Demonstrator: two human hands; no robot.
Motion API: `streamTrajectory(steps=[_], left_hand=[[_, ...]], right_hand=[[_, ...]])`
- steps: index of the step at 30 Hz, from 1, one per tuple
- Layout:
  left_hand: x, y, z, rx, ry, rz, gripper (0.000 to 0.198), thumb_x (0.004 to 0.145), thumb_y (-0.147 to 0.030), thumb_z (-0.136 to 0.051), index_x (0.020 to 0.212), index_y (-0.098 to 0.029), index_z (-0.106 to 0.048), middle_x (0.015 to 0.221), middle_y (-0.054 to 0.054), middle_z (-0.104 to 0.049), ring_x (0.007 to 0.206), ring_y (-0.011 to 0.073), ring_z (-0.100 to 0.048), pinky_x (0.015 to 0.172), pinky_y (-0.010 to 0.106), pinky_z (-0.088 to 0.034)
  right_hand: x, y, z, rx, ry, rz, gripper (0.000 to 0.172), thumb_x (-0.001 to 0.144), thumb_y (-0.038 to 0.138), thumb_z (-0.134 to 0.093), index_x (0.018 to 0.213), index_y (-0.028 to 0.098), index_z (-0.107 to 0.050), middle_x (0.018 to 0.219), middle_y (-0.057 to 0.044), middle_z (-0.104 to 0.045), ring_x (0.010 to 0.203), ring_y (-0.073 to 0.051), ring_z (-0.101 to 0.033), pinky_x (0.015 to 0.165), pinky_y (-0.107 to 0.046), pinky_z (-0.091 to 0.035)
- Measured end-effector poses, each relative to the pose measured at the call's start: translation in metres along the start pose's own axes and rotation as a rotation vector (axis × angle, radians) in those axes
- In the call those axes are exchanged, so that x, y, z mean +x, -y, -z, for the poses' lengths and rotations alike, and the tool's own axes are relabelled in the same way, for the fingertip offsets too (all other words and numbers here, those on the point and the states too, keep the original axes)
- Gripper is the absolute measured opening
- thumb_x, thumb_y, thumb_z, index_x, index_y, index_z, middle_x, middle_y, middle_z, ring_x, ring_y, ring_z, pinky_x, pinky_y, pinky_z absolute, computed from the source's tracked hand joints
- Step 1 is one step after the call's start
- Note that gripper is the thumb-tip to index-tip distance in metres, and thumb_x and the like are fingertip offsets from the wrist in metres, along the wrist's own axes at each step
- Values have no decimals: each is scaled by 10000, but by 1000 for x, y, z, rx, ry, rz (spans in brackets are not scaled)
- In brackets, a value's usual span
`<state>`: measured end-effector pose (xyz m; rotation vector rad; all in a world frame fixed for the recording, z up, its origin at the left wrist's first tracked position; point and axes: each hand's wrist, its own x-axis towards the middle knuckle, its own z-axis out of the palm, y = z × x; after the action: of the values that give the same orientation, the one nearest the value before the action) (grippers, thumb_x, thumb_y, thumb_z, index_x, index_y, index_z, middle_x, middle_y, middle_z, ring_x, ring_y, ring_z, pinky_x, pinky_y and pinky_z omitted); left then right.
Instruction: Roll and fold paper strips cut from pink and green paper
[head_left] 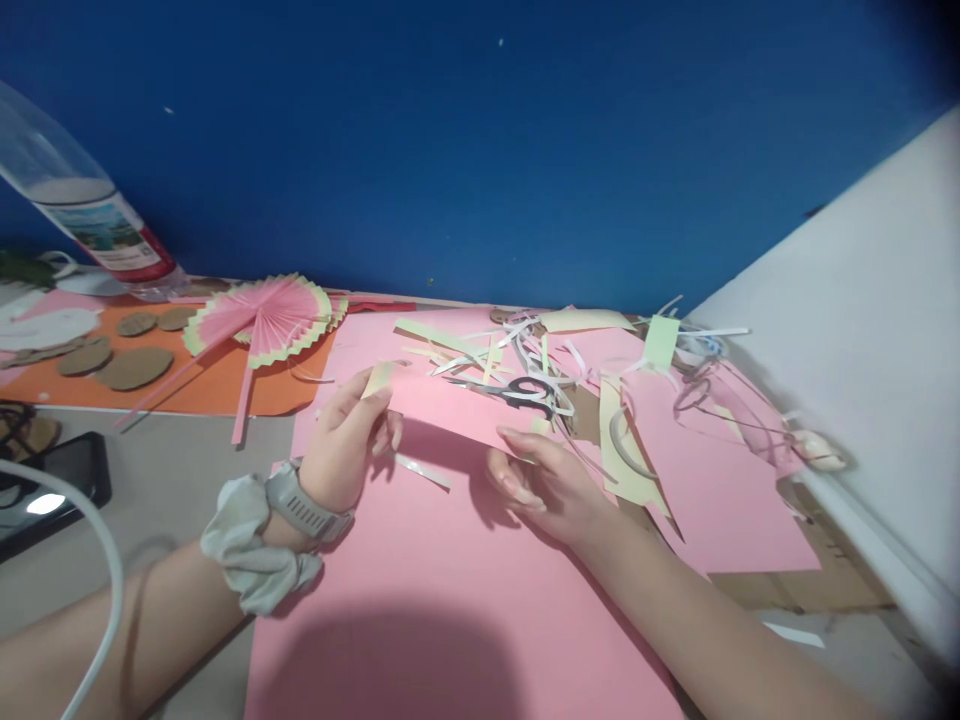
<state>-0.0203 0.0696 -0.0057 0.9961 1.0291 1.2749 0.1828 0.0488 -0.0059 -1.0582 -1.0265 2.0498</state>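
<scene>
Between my hands a pink paper strip [450, 405] with pale yellow ends is held up off the large pink sheet [420, 580]. My left hand [349, 430] pinches its left end between thumb and fingers. At the right end, my right hand [544, 475] grips the strip with thumb on top and fingers curled below. Just behind the strip lie scissors [525, 395] with dark handles, partly hidden by it. A thin whitish paper sliver [422, 471] rests on the sheet below the strip.
Paper scraps [487, 352] and cut pink paper [739, 495] spread behind and right. Pleated pink paper fans [277, 318] and cardboard discs [135, 368] lie on orange paper [277, 392]. A bottle [105, 220], phone [79, 485] and white cable [112, 580] are left. A blue wall [480, 160] stands behind.
</scene>
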Motion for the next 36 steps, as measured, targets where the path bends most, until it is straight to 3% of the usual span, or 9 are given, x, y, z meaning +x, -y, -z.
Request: streamTrajectory(steps=[5, 8, 14, 22, 24, 29, 32, 36], left_hand=[[3, 0, 2, -60, 8, 8, 143, 795, -229, -541, 922, -188, -593, 391, -104, -386, 341, 43, -255, 400, 141, -305], [4, 0, 2, -71, 12, 24, 162, 785, -224, -556, 935, -182, -599, 381, -112, -352, 348, 47, -263, 418, 148, -326], [5, 0, 1, -99, -7, 26, 140, 789, -198, -562, 922, -180, -603, 380, -113, -360, 362, 42, -290, 443, 142, -340], [9, 0, 2, -225, 23, 87, 72, 792, -169, -557, 851, -205, -538, 375, -128, -298, 337, 32, -184, 374, 120, -230], [10, -1, 4, -254, 42, 118, 84, 805, -220, -580, 818, -221, -497, 401, -130, -285, 345, 30, -182, 373, 114, -220], [4, 3, 2, -200, 206, 243, 369, 798, -494, -581, 642, -181, -467, 426, -88, -334, 350, 41, -317, 346, 152, -279], [-7, 7, -3, -103, 328, 293, 317, 818, -466, -576, 851, -152, -602, 367, -83, -376, 295, 68, -329, 301, 184, -296], [-17, 8, -6, -47, 437, 287, 393, 841, -414, -571, 1131, -149, -576, 370, -81, -434, 300, 79, -357, 320, 193, -342]], right_hand=[[-1, 1, -2, -17, -24, 69, 459, 827, 458, -486, 458, 187, -521, 400, 40, -373, 338, -79, -270, 373, -240, -310], [-3, 0, -3, -9, -42, 123, 461, 837, 446, -491, 449, 197, -502, 415, 38, -373, 354, -99, -349, 397, -257, -355], [-2, -7, -4, 31, -28, 175, 481, 884, 370, -411, 437, 198, -449, 405, 45, -324, 350, -107, -365, 389, -261, -365], [-1, -5, -3, 7, 74, 193, 451, 886, 306, -401, 467, 168, -495, 420, 32, -370, 388, -104, -383, 434, -255, -375], [0, -5, -5, 2, 114, 173, 407, 881, 294, -407, 524, 151, -541, 471, 18, -415, 438, -111, -421, 485, -264, -397], [0, -7, -10, -7, 204, 139, 423, 926, 292, -342, 652, 116, -612, 574, -37, -530, 560, -149, -519, 599, -301, -419], [0, -11, -10, -27, 246, 114, 473, 942, 295, -318, 654, 93, -634, 597, -74, -586, 577, -156, -542, 607, -298, -409], [-1, -11, -10, -44, 272, 123, 468, 952, 313, -320, 730, 83, -661, 642, -86, -615, 583, -150, -544, 560, -272, -388]])
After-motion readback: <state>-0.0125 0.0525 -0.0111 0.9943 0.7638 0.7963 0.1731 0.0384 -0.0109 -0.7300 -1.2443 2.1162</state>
